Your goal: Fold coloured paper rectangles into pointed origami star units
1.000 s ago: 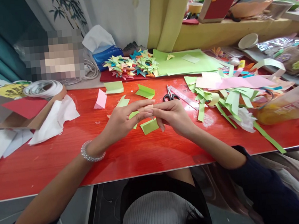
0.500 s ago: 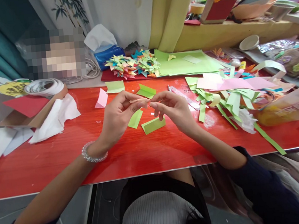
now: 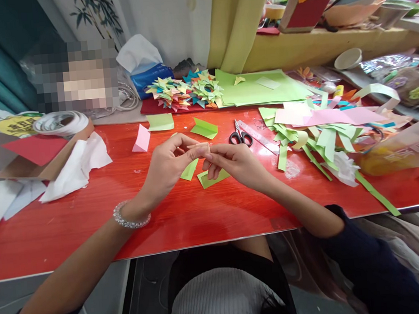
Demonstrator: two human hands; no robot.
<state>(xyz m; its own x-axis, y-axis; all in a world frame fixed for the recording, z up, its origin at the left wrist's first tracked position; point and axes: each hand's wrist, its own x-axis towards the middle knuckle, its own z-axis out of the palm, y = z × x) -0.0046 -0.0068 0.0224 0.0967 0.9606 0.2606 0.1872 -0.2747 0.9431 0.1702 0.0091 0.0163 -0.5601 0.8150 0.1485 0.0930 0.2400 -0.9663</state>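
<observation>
My left hand (image 3: pixel 170 168), with a clear beaded bracelet at its wrist, pinches a small folded piece of peach paper (image 3: pixel 203 144) between thumb and forefinger. At the same end of that paper, the thumb and forefinger of my right hand (image 3: pixel 237 163) are closed on it, and the fingertips meet. Much of the piece is hidden by my fingers. Below the hands lie a folded green paper (image 3: pixel 214 178) and another green piece (image 3: pixel 188 171), both partly covered. Beyond them are an open-creased green paper (image 3: pixel 204 128), a pale green one (image 3: pixel 160 122) and a pink one (image 3: pixel 141 138).
Black-handled scissors (image 3: pixel 240 137) and a clear ruler (image 3: pixel 259 137) lie right of centre on the red table (image 3: pixel 200 221). Cut paper strips (image 3: pixel 327 144) pile up at the right, near a bottle (image 3: pixel 406 147). Folded paper rings (image 3: pixel 171 94) and green sheets (image 3: pixel 258 86) stand behind.
My right hand has shifted left and slightly down, closing up to the left fingertips on the peach paper. The scissors, hidden behind it before, now show.
</observation>
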